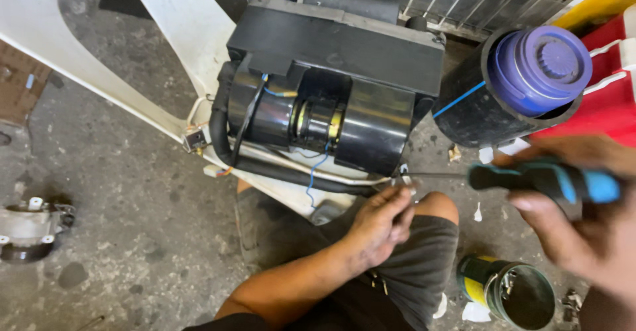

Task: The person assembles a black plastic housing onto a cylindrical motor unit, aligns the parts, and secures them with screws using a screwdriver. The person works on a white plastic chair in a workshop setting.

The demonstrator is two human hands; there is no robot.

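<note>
A black blower unit (331, 73) with two drum housings and a motor in the middle rests on a white curved panel (179, 20). My right hand (583, 218) is closed on a screwdriver (543, 179) with a blue and black handle, its thin shaft pointing left. My left hand (377, 225) pinches a small metal clamp (405, 184) at the shaft's tip, just below the unit's lower right corner. Blue and white wires (317, 165) hang along the unit's underside.
A black pipe section holding a purple-capped bottle (523, 79) lies at the right by red and yellow containers (596, 99). An open tin can (517, 294) stands on the concrete floor near my knee. A grey metal part (30, 228) lies at the far left.
</note>
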